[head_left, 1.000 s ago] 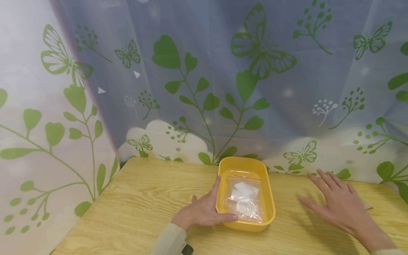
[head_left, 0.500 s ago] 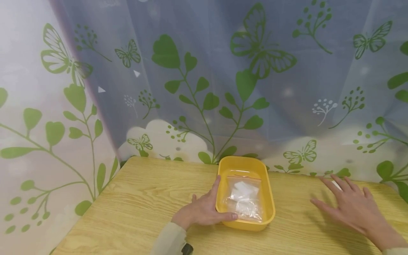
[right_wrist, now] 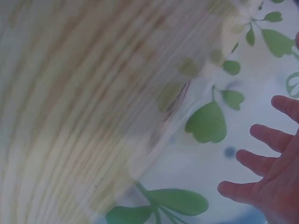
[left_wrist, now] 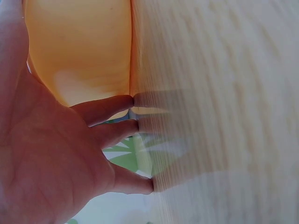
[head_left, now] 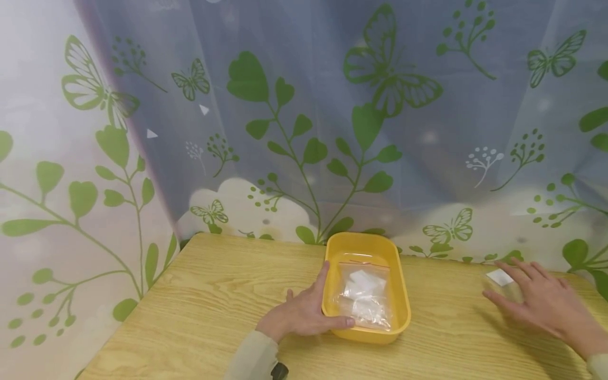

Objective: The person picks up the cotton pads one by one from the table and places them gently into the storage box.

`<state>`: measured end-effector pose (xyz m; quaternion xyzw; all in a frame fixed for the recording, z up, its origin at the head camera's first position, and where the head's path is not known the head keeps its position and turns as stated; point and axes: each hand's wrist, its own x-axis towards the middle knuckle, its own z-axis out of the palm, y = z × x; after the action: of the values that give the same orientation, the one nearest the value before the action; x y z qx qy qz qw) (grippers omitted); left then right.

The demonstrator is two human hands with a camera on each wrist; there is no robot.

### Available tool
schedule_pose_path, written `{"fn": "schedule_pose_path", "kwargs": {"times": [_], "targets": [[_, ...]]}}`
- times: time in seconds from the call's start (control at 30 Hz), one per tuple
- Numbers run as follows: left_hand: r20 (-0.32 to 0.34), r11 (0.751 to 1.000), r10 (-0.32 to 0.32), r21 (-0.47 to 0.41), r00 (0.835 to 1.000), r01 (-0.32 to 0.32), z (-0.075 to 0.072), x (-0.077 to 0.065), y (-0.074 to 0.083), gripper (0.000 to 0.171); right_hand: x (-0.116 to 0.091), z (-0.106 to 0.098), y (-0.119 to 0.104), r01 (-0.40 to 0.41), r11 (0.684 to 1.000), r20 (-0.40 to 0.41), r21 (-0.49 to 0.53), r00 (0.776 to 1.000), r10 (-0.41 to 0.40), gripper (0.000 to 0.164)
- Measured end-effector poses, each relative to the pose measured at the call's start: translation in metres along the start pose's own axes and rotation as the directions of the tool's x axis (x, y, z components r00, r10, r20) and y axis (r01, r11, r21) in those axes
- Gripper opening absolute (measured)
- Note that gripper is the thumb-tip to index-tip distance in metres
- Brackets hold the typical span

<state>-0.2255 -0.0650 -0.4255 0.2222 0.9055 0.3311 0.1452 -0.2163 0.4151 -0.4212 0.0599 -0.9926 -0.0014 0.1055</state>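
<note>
A yellow plastic tub [head_left: 404, 303] stands on the wooden table with clear zip bags [head_left: 364, 295] of white contents lying inside. My left hand [head_left: 304, 311] rests against its near left corner, thumb across the front rim and index finger along the left wall. In the left wrist view the other fingers [left_wrist: 117, 134] reach down to the tabletop, fairly straight. Over the table's right side, my right hand [head_left: 546, 303] hovers with fingers spread, holding nothing. A small clear bag with a white piece in it [head_left: 500, 277] lies partly hidden beneath those fingers.
The wood-grain table [head_left: 199, 295] runs back to a blue-grey curtain [head_left: 304, 105] printed with green leaves and butterflies. A pale curtain [head_left: 43, 174] with the same pattern hangs on the left.
My right hand has moved to the right, away from the tub, and over the small bag, whose white piece has come into view. The left hand and tub have stayed put.
</note>
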Motion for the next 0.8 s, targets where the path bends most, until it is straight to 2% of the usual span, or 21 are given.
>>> {"fn": "schedule_pose_path", "kwargs": {"times": [0.43,0.8], "targets": [[0.003,1.0,0.001,-0.013,1.0,-0.001,0.0,0.001,-0.001,0.13,0.002,0.012,0.026,0.047,0.998,-0.02,0.051,0.999,-0.046,0.074],[0.001,1.0,0.002,-0.021,1.0,-0.002,0.0,0.001,-0.001,0.129,0.001,0.021,0.049,0.052,0.983,0.048,0.178,0.997,-0.062,0.065]]}}
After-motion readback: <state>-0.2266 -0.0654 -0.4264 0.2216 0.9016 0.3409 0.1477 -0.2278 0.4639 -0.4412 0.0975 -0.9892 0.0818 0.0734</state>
